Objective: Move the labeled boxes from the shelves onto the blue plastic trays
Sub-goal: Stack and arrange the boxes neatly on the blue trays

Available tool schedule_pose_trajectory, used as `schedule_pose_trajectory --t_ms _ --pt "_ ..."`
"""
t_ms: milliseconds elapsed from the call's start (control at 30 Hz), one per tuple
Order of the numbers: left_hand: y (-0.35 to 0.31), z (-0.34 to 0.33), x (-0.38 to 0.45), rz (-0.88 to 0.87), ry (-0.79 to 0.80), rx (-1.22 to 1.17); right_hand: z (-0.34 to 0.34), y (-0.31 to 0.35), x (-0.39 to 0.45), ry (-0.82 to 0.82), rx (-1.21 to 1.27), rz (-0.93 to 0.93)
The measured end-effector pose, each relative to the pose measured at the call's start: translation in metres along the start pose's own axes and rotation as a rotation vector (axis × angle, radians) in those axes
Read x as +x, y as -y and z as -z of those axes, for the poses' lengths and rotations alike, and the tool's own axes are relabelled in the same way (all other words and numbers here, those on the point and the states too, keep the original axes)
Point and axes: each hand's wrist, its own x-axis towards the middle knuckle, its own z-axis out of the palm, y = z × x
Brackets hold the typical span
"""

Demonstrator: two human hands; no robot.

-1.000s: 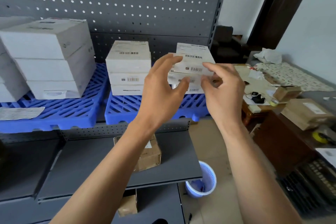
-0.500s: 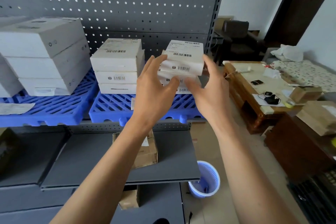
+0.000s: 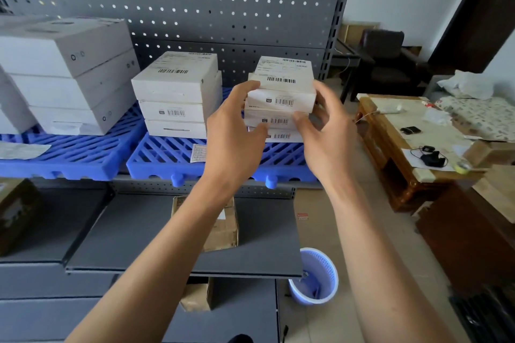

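A stack of white labeled boxes [image 3: 281, 97] stands at the right end of the right blue tray [image 3: 167, 156]. My left hand [image 3: 234, 131] grips the stack's left side, thumb on the front of a lower box. My right hand [image 3: 323, 131] grips the right side, fingers curled round its front corner. Left of it, a second stack of three white labeled boxes [image 3: 175, 95] sits on the same tray. Bigger white boxes [image 3: 69, 75] are piled on the left blue tray [image 3: 69, 153].
A brown cardboard box [image 3: 223, 228] lies on the grey lower shelf [image 3: 133, 234]; another sits below it. A blue mesh bin [image 3: 315, 276] stands on the floor. To the right are a wooden table [image 3: 390, 131] with small items and more cardboard boxes [image 3: 493, 184].
Both hands have stayed on the right stack and closed in on its sides. The boxes now sit more squarely lined up. The view has shifted right and nearer.
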Motion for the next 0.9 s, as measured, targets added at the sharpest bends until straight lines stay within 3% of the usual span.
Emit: schedule_pose_trajectory --t_ms 900 --pt "0.009 -0.018 -0.003 -0.066 -0.171 -0.04 0.01 -0.016 0.003 0.097 -0.06 0.052"
